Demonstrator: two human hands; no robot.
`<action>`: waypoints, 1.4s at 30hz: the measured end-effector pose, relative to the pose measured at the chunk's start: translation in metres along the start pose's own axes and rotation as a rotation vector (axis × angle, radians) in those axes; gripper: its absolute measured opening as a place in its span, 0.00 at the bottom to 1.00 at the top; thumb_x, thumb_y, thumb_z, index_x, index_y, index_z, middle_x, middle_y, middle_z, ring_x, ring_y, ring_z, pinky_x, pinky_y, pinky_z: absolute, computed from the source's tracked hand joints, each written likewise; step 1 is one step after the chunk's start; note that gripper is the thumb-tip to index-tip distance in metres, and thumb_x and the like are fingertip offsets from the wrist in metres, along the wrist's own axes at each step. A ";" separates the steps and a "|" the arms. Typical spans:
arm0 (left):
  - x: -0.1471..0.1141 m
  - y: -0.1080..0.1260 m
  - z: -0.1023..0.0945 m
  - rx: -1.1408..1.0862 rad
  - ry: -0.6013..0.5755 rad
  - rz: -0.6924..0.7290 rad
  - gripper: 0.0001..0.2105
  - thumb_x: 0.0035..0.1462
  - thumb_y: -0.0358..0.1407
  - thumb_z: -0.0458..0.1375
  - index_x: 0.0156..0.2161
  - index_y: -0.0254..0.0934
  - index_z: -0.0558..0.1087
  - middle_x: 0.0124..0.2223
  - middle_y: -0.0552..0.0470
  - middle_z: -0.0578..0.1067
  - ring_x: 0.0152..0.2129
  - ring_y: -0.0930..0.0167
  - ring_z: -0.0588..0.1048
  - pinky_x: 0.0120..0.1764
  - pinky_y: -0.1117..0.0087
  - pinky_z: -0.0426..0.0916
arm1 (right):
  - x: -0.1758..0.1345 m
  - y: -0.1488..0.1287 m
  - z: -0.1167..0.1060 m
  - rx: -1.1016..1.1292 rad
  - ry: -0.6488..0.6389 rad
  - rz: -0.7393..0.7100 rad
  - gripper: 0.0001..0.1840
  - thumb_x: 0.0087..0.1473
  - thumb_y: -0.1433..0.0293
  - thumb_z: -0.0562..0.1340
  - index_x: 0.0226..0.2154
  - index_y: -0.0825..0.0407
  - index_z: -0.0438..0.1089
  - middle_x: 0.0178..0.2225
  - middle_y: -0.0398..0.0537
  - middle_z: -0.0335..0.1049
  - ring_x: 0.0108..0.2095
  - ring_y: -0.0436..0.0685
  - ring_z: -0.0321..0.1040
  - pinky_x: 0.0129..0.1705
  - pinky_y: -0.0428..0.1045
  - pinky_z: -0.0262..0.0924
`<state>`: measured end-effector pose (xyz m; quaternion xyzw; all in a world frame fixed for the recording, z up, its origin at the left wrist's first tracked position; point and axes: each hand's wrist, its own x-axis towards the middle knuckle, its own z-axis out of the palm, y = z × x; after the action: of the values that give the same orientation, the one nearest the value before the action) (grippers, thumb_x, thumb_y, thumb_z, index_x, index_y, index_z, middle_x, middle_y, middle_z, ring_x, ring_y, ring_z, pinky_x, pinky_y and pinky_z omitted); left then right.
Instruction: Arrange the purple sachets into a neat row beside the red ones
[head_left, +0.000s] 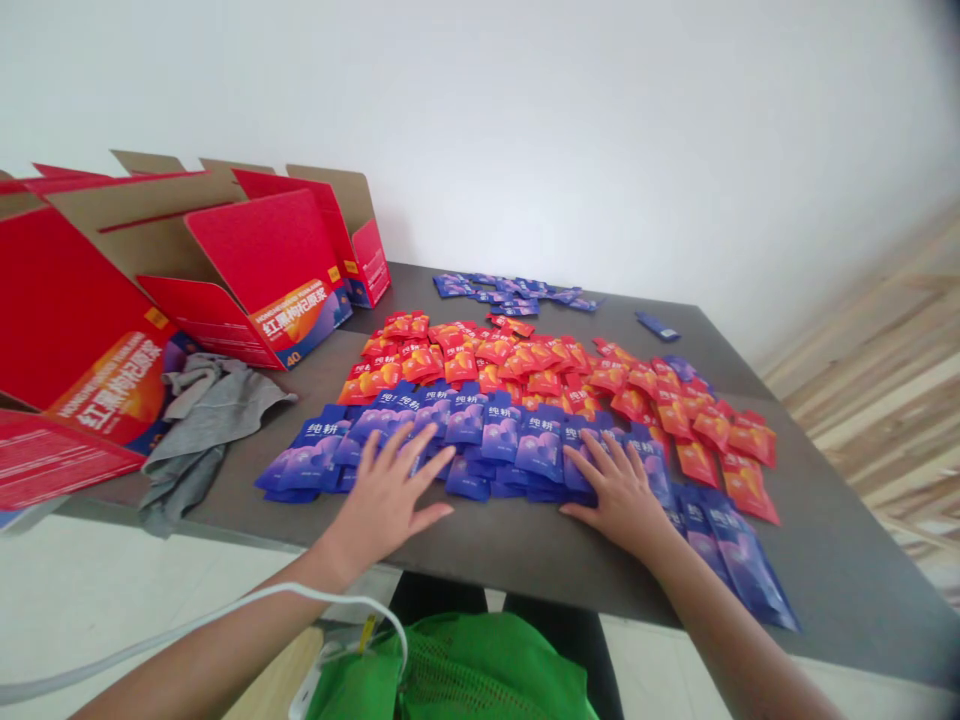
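A long row of overlapping blue-purple sachets (501,428) lies along the near side of the dark table. My left hand (390,490) rests with spread fingers over the left part of this row, its fingertips on the sachets. Over the right part lies my right hand (619,490), fingers also apart and palm down. Neither hand grips anything. Right behind the blue row is a broad heap of red-orange sachets (495,350), reaching round to the right. Several blue sachets (739,550) fan out beside my right forearm, near the table's front edge.
Open red cardboard boxes (259,270) stand at the left with flaps up. A grey cloth (214,420) hangs over the table's edge beside them. More blue sachets (517,292) lie at the back by the wall. A white cable (292,588) crosses my left forearm.
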<state>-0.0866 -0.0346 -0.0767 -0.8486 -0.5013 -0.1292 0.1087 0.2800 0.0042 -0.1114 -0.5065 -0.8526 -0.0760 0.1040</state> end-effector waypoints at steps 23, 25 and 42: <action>-0.039 -0.127 0.013 -0.010 -0.035 -0.110 0.28 0.62 0.50 0.53 0.63 0.42 0.64 0.67 0.38 0.61 0.64 0.49 0.58 0.61 0.37 0.55 | -0.003 -0.004 0.003 0.050 -0.001 -0.046 0.32 0.59 0.56 0.61 0.64 0.41 0.59 0.67 0.51 0.53 0.66 0.73 0.50 0.62 0.71 0.52; -0.036 -0.114 0.008 0.011 0.004 -0.037 0.29 0.60 0.50 0.55 0.63 0.42 0.63 0.67 0.38 0.61 0.64 0.49 0.58 0.62 0.37 0.51 | 0.000 -0.007 -0.001 0.045 -0.010 -0.036 0.32 0.58 0.56 0.62 0.64 0.43 0.60 0.67 0.52 0.54 0.66 0.73 0.50 0.63 0.71 0.51; -0.037 -0.009 0.027 -0.337 0.163 0.003 0.35 0.59 0.36 0.52 0.68 0.63 0.45 0.71 0.71 0.49 0.57 0.55 0.69 0.62 0.42 0.61 | -0.101 0.029 -0.034 0.004 -0.135 0.178 0.34 0.58 0.55 0.62 0.65 0.44 0.58 0.69 0.53 0.49 0.67 0.69 0.49 0.64 0.68 0.51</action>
<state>-0.1084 -0.0525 -0.1134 -0.8423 -0.4607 -0.2796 0.0056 0.3555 -0.0757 -0.1036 -0.5839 -0.8095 -0.0306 0.0538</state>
